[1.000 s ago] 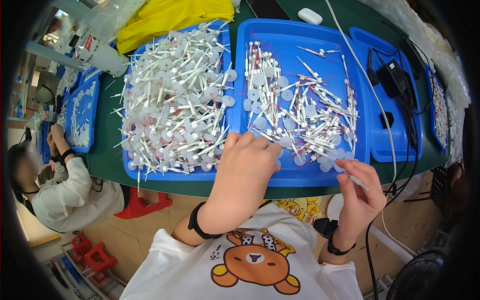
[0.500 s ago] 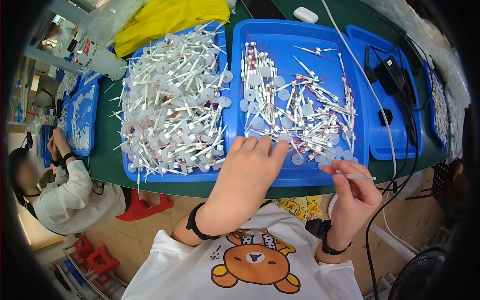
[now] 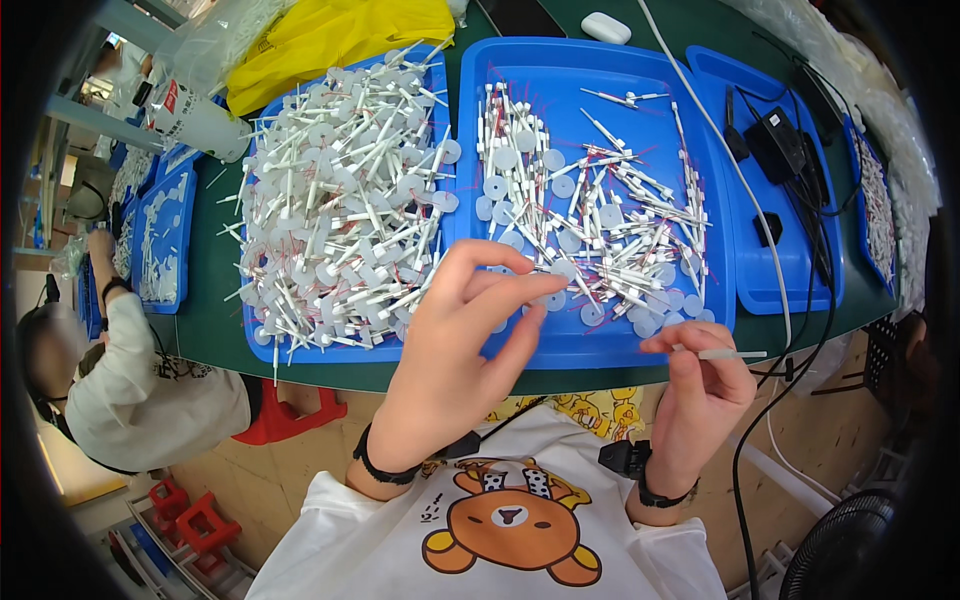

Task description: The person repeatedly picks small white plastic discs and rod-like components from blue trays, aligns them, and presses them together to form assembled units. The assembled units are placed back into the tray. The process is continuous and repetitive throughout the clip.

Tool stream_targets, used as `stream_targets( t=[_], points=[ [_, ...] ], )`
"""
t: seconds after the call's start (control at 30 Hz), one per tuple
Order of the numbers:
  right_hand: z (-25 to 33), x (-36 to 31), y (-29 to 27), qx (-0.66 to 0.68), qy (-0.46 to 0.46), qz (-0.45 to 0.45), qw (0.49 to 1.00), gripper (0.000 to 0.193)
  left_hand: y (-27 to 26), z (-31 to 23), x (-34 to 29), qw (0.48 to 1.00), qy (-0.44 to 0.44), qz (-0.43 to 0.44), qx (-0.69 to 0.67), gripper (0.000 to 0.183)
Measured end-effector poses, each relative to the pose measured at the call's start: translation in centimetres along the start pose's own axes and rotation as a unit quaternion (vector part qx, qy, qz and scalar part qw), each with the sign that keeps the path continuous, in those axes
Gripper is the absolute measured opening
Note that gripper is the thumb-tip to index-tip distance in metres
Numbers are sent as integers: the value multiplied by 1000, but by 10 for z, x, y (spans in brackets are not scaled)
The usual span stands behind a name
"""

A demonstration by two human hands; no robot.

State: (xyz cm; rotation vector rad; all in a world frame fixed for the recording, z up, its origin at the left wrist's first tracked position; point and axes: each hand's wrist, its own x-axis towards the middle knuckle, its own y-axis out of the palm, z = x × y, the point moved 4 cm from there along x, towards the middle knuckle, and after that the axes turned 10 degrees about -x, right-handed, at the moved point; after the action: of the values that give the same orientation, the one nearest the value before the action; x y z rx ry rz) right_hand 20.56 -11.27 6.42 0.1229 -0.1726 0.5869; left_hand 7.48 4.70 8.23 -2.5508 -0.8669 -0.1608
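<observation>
My left hand [image 3: 455, 335] is over the near left part of the middle blue tray [image 3: 600, 355], turned on its side. Its thumb and forefinger are close but apart, beside a pale round disc [image 3: 563, 271], and I see nothing held between them. To the right, at the tray's near right corner, my right hand [image 3: 705, 385] pinches a thin whitish plastic stick [image 3: 735, 354], which points right. Many white sticks with small collars and thin red threads [image 3: 640, 270] lie in the tray among translucent discs.
At left, another blue tray is heaped with similar white pieces [image 3: 340, 200]. A right-hand tray [image 3: 780, 300] holds a black adapter [image 3: 777, 140] and cables. A white cable [image 3: 745, 185] crosses the middle tray's right side. A yellow bag [image 3: 340, 40] lies behind; a co-worker [image 3: 140, 390] sits left.
My left hand has turned from palm-down to sideways, its thumb now showing below the forefinger. My right hand keeps the stick, slightly lower. The co-worker's arm has reached farther forward.
</observation>
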Motion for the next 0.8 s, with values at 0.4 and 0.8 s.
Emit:
stream_targets(
  t=[0.4,0.8],
  points=[
    [22,-4,31,163,-120,62,977,21,23,-6,-26,827,-165,49,-535,33],
    [17,-5,35,35,-115,94,988,25,27,1,-32,796,-131,37,-590,39]
  ],
)
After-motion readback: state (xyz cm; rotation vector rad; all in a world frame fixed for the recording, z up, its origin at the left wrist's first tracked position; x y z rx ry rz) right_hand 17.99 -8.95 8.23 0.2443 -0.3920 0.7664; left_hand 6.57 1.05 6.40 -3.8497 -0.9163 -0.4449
